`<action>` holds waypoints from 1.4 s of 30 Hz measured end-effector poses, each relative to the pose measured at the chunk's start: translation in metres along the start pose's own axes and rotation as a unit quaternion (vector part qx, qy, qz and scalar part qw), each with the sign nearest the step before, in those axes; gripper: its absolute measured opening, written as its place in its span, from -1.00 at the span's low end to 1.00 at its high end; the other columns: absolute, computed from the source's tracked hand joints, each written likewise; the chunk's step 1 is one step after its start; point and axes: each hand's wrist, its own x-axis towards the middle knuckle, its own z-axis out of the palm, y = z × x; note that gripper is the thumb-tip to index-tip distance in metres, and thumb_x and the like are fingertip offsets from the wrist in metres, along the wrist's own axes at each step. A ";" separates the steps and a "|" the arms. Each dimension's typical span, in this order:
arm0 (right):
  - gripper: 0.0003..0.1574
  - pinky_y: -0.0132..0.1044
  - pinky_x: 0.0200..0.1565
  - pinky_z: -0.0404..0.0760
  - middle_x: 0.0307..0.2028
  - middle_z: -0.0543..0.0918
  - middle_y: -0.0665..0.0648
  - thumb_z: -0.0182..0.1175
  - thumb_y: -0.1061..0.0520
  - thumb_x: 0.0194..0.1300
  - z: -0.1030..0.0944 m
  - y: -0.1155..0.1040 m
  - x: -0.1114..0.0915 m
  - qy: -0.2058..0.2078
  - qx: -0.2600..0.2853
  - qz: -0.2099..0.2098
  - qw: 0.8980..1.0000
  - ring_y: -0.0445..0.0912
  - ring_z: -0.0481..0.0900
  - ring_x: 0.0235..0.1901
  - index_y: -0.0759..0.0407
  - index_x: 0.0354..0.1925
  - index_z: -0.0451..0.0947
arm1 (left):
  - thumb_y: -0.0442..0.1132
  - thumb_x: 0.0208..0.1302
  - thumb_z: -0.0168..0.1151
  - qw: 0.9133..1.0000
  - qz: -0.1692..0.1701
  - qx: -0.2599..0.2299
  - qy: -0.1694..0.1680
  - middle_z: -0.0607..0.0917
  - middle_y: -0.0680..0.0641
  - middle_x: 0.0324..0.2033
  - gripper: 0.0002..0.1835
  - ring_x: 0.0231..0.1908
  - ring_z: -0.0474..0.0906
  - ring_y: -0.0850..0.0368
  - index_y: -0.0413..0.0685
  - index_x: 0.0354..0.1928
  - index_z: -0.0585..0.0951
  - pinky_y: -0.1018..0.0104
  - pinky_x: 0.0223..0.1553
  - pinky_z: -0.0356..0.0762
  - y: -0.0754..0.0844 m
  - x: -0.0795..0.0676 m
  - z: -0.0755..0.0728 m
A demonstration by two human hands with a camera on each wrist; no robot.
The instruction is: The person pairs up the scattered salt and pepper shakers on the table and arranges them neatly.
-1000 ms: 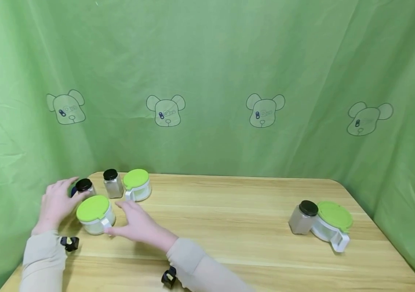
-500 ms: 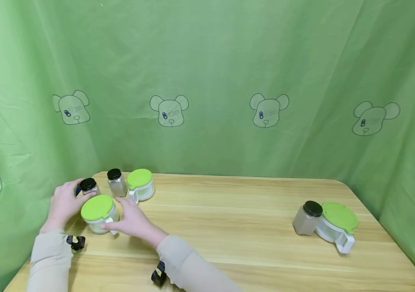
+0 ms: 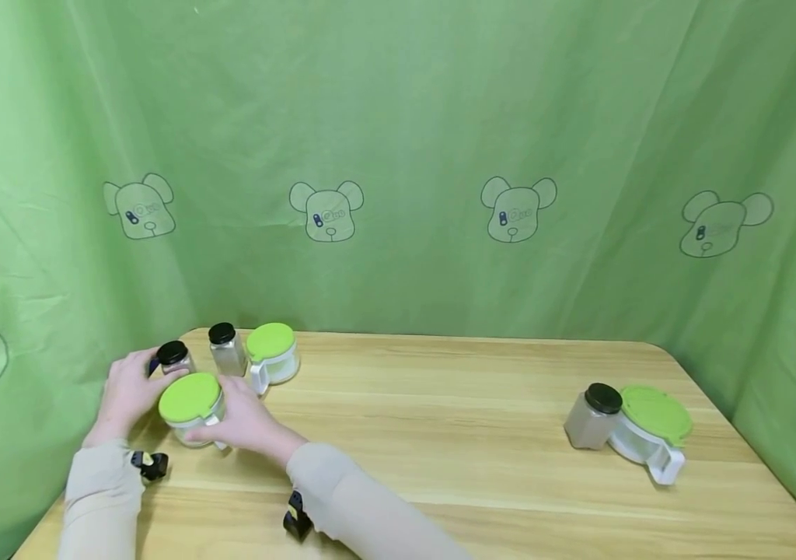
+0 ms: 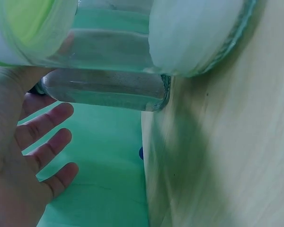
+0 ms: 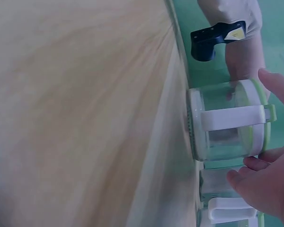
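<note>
At the table's left side stands a clear round seasoning jar (image 3: 190, 398) with a green lid and white handle. My right hand (image 3: 247, 420) spans it, thumb at the near side and fingers at the far side; in the right wrist view they grip around the lid end of the jar (image 5: 227, 120). My left hand (image 3: 127, 395) is beside a small black-lidded glass jar (image 3: 173, 354) just behind, its thumb between the two jars. In the left wrist view several fingers (image 4: 47, 125) are spread apart near the black-lidded jar (image 4: 104, 90), not wrapped round it.
Behind are another black-lidded jar (image 3: 227, 354) and another green-lidded seasoning jar (image 3: 275, 365). On the right, a black-lidded jar (image 3: 590, 424) stands against a green-lidded one (image 3: 653, 416). Green curtain (image 3: 405, 272) encloses the wooden table (image 3: 440, 435) at the back and sides.
My right hand has moved left and closed in on the near green-lidded seasoning jar. My left hand keeps nearly the same pose beside the black-lidded jar. The head view has shifted slightly.
</note>
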 end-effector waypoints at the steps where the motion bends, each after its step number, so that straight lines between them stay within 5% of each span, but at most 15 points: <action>1: 0.09 -0.32 0.07 0.39 0.11 0.39 -0.03 0.37 -0.27 -0.20 0.001 0.001 0.002 0.000 -0.005 0.001 1.000 -0.24 0.36 0.06 -0.02 0.25 0.15 | 0.10 0.05 0.24 1.000 -0.001 -0.002 -0.003 0.48 -0.43 -0.02 -0.34 -0.02 0.29 -0.40 -0.29 0.04 0.45 -0.32 -0.04 0.12 -0.001 0.000 0.000; 9: 0.27 -0.29 0.15 0.35 0.22 0.31 0.06 0.32 -0.36 -0.20 0.005 0.008 0.013 -0.003 -0.066 0.020 0.998 -0.14 0.32 0.18 0.11 0.33 0.01 | 0.07 0.07 0.23 1.000 0.010 -0.015 -0.019 0.48 -0.43 -0.01 -0.36 0.00 0.30 -0.39 -0.30 0.05 0.43 -0.34 -0.01 0.12 -0.003 0.004 0.008; 16: 0.38 -0.28 0.12 0.38 0.22 0.30 0.05 0.32 -0.40 -0.24 0.006 0.010 0.019 -0.009 -0.057 0.021 0.998 -0.15 0.34 0.14 0.08 0.37 -0.13 | 0.04 0.08 0.23 0.999 0.016 -0.011 -0.026 0.51 -0.42 -0.04 -0.38 -0.03 0.35 -0.36 -0.30 0.04 0.44 -0.31 -0.03 0.19 -0.006 0.006 0.013; 23: 0.37 -0.27 0.12 0.38 0.28 0.23 0.09 0.31 -0.40 -0.22 0.011 0.011 0.022 -0.026 -0.055 0.025 0.998 -0.13 0.32 0.18 0.11 0.37 -0.13 | 0.03 0.07 0.25 1.000 0.009 -0.012 -0.027 0.52 -0.42 -0.07 -0.38 -0.05 0.37 -0.34 -0.33 0.03 0.44 -0.29 -0.04 0.22 -0.008 0.004 0.013; 34: 0.16 -0.40 -0.01 0.42 0.03 0.41 -0.01 0.36 -0.29 -0.19 0.012 0.011 0.025 -0.028 -0.020 -0.004 0.999 -0.26 0.40 -0.03 -0.02 0.29 0.05 | -0.01 0.08 0.25 0.999 0.009 -0.013 -0.029 0.49 -0.44 -0.04 -0.39 -0.03 0.35 -0.36 -0.33 0.05 0.42 -0.30 -0.03 0.22 -0.010 0.005 0.005; 42: 0.21 -0.37 0.03 0.42 0.07 0.40 -0.01 0.37 -0.30 -0.24 0.011 0.010 0.022 -0.037 -0.015 0.012 0.999 -0.24 0.42 0.00 0.02 0.30 0.06 | 0.06 0.05 0.25 0.999 0.016 -0.016 -0.029 0.56 -0.38 -0.07 -0.41 -0.06 0.44 -0.34 -0.25 0.00 0.48 -0.25 -0.05 0.30 -0.010 0.003 0.002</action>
